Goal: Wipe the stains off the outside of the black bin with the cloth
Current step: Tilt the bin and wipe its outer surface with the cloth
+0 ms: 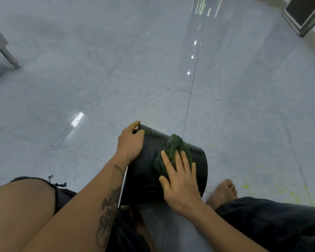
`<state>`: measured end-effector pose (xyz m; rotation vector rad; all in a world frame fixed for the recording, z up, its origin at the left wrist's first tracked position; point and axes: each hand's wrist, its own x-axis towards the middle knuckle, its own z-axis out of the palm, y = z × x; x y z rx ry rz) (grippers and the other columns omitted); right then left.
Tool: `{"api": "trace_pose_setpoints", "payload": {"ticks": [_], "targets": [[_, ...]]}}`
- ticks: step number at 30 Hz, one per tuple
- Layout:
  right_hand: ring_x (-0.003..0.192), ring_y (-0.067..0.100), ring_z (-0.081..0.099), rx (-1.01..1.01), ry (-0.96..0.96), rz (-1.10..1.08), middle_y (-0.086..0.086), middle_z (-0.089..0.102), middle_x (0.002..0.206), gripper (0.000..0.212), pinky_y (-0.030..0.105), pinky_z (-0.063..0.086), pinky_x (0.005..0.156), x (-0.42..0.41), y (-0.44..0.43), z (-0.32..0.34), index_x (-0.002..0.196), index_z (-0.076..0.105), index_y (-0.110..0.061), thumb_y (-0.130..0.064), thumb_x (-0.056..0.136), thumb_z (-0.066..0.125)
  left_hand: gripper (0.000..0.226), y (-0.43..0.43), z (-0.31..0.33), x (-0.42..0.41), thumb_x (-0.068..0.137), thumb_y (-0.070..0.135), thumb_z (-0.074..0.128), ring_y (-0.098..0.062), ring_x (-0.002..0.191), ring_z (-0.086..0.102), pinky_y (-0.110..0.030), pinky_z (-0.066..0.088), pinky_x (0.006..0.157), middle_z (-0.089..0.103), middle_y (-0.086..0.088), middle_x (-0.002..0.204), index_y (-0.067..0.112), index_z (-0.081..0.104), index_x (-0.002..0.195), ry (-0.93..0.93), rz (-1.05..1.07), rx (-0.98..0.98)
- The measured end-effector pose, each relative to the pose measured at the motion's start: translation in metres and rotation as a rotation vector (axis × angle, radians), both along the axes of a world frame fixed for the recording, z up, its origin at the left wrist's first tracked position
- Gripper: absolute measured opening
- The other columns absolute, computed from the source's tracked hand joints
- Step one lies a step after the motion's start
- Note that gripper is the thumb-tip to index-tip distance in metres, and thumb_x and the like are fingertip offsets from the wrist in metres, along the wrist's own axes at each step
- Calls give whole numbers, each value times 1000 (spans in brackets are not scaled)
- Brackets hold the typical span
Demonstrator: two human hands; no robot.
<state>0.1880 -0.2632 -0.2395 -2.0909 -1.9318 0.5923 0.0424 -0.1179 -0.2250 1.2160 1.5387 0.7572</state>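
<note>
Head view, black bin (147, 166) tipped, green-smeared

No legible text or labels anywhere

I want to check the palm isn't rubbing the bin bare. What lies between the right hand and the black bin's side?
In the head view, the dark green cloth lies between the right hand and the black bin, bunched up past the fingertips.

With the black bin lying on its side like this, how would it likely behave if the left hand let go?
The bin looks round-walled, so it would probably roll. The left hand grips its rim, seemingly steadying it. The right hand pressing the cloth against its glossy side may slide easily.
</note>
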Motion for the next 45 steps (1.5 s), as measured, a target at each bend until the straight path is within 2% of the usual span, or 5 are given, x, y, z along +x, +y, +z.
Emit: {"api": "trace_pose_setpoints", "payload": {"ticks": [12,20,30,37,45], "targets": [[143,32,27,-165,78,-227,6,35,156,51,64,10,117,4,94,20,149,36,-33,-33,98,31,42,-12,8,2,95,21,48,-15,129,53,-34,39,113,60,4,140,22,64,134,-55,66,56],[153,21,1,122,17,172,-2,16,165,64,59,0,120,-27,14,12,153,25,-40,-32,91,38,49,-4,4,2,79,31,49,-16,119,62,-39,47,107,69,6,127,22,72,122,-178,114,-25],[149,26,16,-70,105,-116,2,27,160,55,63,1,119,-13,81,27,150,33,-38,-31,95,36,41,-10,8,2,92,25,48,-17,122,60,-40,45,109,66,2,132,20,68,128,-156,99,24],[153,17,7,145,40,139,-8,19,164,62,49,6,122,13,16,-4,150,27,-47,-28,92,39,39,-4,9,7,100,24,44,-19,127,55,-34,40,113,61,1,138,18,63,134,-30,76,74],[142,28,32,-88,-55,-326,2,36,157,51,57,21,115,98,34,-20,148,36,-38,-27,99,35,43,-28,12,1,103,28,44,-20,128,53,-37,42,110,57,4,140,25,50,145,109,-77,216]]}}
